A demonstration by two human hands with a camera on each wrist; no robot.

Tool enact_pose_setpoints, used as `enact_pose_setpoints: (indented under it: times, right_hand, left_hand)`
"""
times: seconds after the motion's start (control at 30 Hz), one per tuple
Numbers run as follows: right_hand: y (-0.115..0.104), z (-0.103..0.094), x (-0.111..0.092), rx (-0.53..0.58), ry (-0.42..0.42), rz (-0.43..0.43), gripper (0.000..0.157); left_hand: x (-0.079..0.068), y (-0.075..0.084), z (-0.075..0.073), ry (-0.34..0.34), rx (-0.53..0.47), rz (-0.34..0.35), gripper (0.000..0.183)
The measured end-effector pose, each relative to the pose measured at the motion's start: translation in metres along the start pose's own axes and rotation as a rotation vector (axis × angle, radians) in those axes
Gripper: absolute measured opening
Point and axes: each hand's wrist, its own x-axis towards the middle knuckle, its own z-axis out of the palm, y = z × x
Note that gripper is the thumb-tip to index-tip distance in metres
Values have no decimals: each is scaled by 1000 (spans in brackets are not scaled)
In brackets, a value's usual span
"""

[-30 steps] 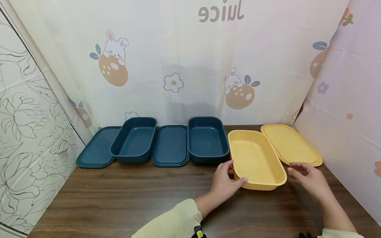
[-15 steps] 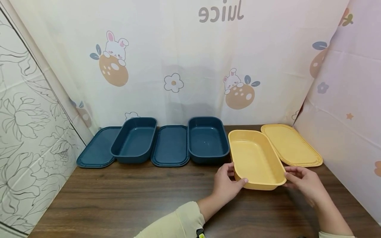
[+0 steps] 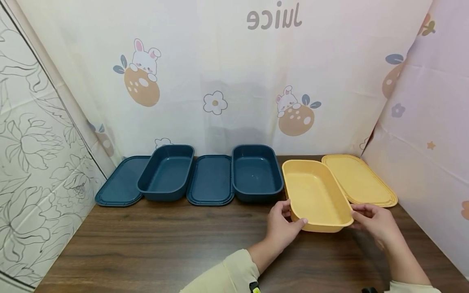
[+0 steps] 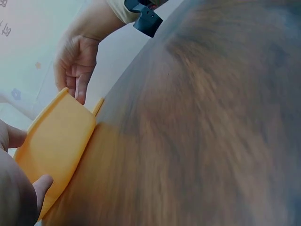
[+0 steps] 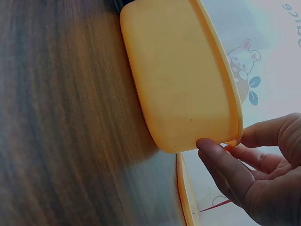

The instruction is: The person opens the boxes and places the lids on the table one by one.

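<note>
A yellow rectangular food container stands hollow side up on the table, right of the middle in the head view. My left hand holds its near left corner, thumb on the front and fingers along the left side. At the near right corner, my right hand pinches the rim and wall between thumb and fingers. The right wrist view shows that hand touching the wall of the container. Behind and right of it lies a flat yellow lid.
Along the back, left to right, come a dark blue lid, a blue container, another blue lid and a second blue container close beside the yellow one. Printed curtains border the wooden table.
My right hand has moved left from just beside the yellow container and taken hold of its near right corner. The left hand keeps its hold; the container has barely shifted.
</note>
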Motion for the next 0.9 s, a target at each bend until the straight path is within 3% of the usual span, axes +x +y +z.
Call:
enact_pose_setpoints:
  times: [0.07, 0.23, 0.3, 0.5, 0.67, 0.9]
  right_hand:
    - [0, -1, 2, -29, 9, -1, 12]
    - [3, -2, 5, -157, 20, -10, 33]
    - [3, -2, 6, -173, 23, -12, 33]
    - [1, -3, 10, -94, 19, -23, 21]
    - [2, -5, 15, -45, 21, -10, 29]
    - [1, -4, 22, -65, 34, -10, 33]
  left_hand:
    - [0, 0, 2, 14, -24, -5, 48]
    - [1, 0, 6, 26, -39, -17, 48]
    - [3, 0, 7, 28, -36, -26, 48]
    - [9, -1, 9, 44, -49, -20, 47]
    - [13, -3, 12, 53, -50, -21, 48]
    - [17, -2, 14, 71, -36, -32, 48]
